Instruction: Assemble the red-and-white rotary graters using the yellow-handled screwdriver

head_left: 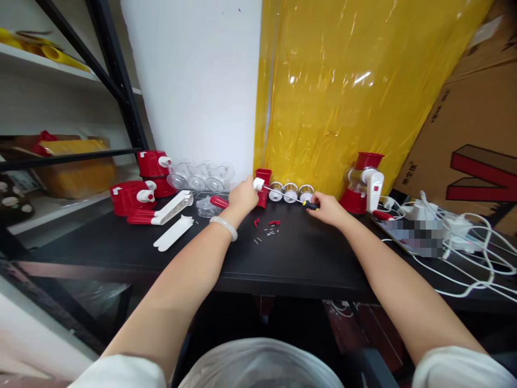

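My left hand (243, 196) is closed round a crank handle, with its white end (258, 184) showing past the fingers and a red grip (219, 202) sticking out to the left. My right hand (328, 207) grips the black and yellow handle of a screwdriver (310, 205). The metal shaft slants up leftward, its tip meeting the white end. Behind my left hand stands a red plastic part (263, 189). Three metal grater drums (291, 192) line up by the wall. Small red pieces (274, 222) and several screws (270, 233) lie on the black table (294, 264) between my arms.
Red housings (132, 198), white handle parts (174, 233) and clear plastic pieces (197, 177) are on the left. An assembled red and white rotary grater (363, 186) stands right, near a phone-like device (412, 236) and tangled white cables (487, 253). A cardboard box (456, 124) leans behind.
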Motion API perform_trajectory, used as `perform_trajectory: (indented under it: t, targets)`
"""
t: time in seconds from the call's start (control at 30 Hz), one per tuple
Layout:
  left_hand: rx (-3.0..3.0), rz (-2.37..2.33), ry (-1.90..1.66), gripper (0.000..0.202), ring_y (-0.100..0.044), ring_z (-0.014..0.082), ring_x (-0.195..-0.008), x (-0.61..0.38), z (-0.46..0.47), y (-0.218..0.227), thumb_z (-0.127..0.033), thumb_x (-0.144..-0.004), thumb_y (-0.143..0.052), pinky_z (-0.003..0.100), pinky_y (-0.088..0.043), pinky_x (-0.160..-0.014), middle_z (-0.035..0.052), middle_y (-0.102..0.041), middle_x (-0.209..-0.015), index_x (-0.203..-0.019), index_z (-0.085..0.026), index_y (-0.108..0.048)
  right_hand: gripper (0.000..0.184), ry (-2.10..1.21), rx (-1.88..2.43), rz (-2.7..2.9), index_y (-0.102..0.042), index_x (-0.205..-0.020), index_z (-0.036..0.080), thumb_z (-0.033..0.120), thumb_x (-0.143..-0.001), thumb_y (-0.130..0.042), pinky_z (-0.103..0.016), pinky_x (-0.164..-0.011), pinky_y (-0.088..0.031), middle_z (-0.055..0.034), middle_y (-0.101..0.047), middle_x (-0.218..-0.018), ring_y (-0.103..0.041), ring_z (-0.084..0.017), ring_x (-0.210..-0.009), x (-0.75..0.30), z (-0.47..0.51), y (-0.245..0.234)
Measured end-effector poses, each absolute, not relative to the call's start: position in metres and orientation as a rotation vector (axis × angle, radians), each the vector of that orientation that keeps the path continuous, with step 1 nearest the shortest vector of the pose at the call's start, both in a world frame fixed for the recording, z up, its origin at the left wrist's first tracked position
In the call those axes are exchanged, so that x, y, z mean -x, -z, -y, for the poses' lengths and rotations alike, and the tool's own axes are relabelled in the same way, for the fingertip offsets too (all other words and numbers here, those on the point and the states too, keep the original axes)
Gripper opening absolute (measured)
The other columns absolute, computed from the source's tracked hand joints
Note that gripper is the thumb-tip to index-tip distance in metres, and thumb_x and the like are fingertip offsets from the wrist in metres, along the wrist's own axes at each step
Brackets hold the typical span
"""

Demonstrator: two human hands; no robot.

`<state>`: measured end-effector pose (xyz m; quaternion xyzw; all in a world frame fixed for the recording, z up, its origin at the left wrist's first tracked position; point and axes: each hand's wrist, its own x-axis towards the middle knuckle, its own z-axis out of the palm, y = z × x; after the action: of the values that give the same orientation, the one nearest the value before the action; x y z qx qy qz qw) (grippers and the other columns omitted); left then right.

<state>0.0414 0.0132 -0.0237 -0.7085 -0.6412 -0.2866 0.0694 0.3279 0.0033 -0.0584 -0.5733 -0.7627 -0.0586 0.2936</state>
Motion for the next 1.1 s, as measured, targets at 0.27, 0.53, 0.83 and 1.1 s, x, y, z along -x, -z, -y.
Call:
perform_trajectory:
  t: [0.27, 0.53, 0.83, 1.1]
  targets:
    - [2.141, 2.072, 0.824, 0.027, -0.066, 0.0310, -0.097, -0.043, -0.014, 0.022, -0.033, -0.088, -0.046, 0.038, -0.050, -0.075, 0.0143, -0.068, -0.105, -0.111, -0.020, -0.049, 0.037, 0.659, 1.631, 1.940, -0.070, -0.108, 0.029, 0.056, -0.088, -0.053, -0.027, -0.060, -0.039, -0.0059, -0.070, -0.093, -0.063, -0.022, -0.087, -0.317, 0.019, 0.046]
    - [2.162, 2.048, 0.787, 0.029, -0.066, 0.0305, -0.097, -0.039, -0.018, 0.024, -0.033, -0.086, -0.049, 0.036, -0.050, -0.075, 0.0143, -0.068, -0.104, -0.111, -0.020, -0.049, 0.037, 0.655, 1.814, 2.078, -0.064, -0.102, 0.023, 0.054, -0.090, -0.050, -0.027, -0.059, -0.039, -0.0098, -0.071, -0.095, -0.065, -0.022, -0.079, -0.309, 0.024, 0.039]
    - [2.201, 1.982, 0.732, 0.029, -0.066, 0.0297, -0.098, -0.038, -0.019, 0.027, -0.030, -0.085, -0.049, 0.036, -0.050, -0.076, 0.0144, -0.068, -0.105, -0.112, -0.020, -0.051, 0.030, 0.411, 1.856, 2.092, -0.068, -0.098, 0.024, 0.048, -0.085, -0.056, -0.026, -0.061, -0.039, -0.0084, -0.071, -0.090, -0.064, -0.022, -0.079, -0.317, 0.017, 0.043]
    - [2.176, 1.938, 0.744, 0.027, -0.067, 0.0299, -0.094, -0.035, -0.022, 0.028, -0.029, -0.084, -0.050, 0.035, -0.049, -0.072, 0.0127, -0.069, -0.102, -0.109, -0.021, -0.052, 0.027, 0.091, 1.656, 2.161, -0.069, -0.088, 0.022, 0.046, -0.079, -0.064, -0.024, -0.065, -0.040, -0.0045, -0.069, -0.080, -0.062, -0.018, -0.076, -0.324, 0.007, 0.051]
